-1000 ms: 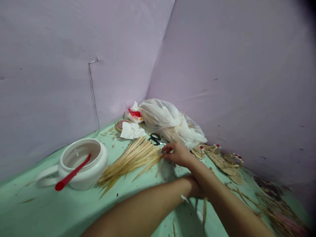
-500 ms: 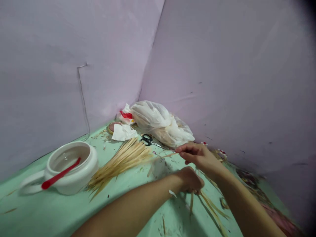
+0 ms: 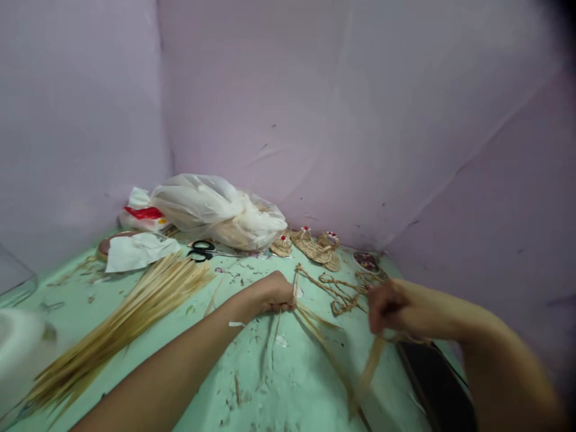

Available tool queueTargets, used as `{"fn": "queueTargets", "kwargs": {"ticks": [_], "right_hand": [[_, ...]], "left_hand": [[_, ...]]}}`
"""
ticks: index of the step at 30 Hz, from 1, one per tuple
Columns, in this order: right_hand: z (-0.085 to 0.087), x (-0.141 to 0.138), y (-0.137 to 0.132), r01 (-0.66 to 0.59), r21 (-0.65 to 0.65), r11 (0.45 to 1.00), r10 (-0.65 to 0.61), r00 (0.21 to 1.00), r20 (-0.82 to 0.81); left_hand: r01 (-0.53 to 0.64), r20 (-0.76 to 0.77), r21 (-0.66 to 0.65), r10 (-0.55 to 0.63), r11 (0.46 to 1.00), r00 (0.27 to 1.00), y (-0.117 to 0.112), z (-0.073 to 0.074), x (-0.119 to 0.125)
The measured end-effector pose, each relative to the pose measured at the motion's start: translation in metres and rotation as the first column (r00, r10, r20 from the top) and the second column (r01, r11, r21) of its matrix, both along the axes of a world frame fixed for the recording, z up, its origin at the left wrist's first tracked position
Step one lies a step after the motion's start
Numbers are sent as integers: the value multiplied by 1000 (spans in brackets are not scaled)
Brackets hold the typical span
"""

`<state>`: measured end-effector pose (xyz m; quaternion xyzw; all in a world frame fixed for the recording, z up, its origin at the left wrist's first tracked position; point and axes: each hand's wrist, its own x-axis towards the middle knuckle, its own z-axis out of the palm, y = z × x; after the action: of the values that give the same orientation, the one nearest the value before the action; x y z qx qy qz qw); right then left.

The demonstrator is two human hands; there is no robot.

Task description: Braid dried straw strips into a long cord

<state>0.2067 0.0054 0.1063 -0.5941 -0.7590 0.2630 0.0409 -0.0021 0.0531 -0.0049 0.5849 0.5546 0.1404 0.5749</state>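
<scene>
My left hand (image 3: 274,294) rests closed on the green table (image 3: 279,384), pinching the top of a few pale straw strips (image 3: 310,321) that trail toward me. My right hand (image 3: 393,307) is closed on one straw strip (image 3: 366,375) that hangs down from it, blurred by motion. A large bundle of straw strips (image 3: 130,312) lies to the left of my left arm. Braided straw cord (image 3: 337,291) lies between my two hands, a little further back.
Black scissors (image 3: 202,251), a white tissue (image 3: 137,251) and a white plastic bag (image 3: 216,210) lie at the back near the lilac wall. Small woven straw sandals (image 3: 315,246) sit by the wall. A white pot edge (image 3: 18,354) shows at far left. A dark object (image 3: 436,384) lies under my right arm.
The view has swung right. My right hand drew a straw strip off the bundle and carried it right and toward me. My left hand stayed closed on its strips.
</scene>
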Motion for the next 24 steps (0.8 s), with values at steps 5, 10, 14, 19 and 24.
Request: {"fn": "queueTargets", "kwargs": {"ticks": [5,10,14,19,24], "right_hand": [[-53,-49,37,-120,66,991,110,983,145],[-83,-52,39,131,233,964,-90,980,-180],[-83,-38,31,222,201,954,-207,974,-91],[-91,-49,27,202,172,964,-191,978,-81],[-101,-55,29,116,154,981,-101,990,-102]], "left_hand": [[18,-76,-37,-20,999,997,-2,11,0],[42,-106,-39,-46,998,993,-2,16,1],[66,-122,-46,-71,997,990,-2,16,1],[54,-103,-30,-57,998,993,-4,21,2],[69,-121,-19,-71,997,990,-3,17,2]]}}
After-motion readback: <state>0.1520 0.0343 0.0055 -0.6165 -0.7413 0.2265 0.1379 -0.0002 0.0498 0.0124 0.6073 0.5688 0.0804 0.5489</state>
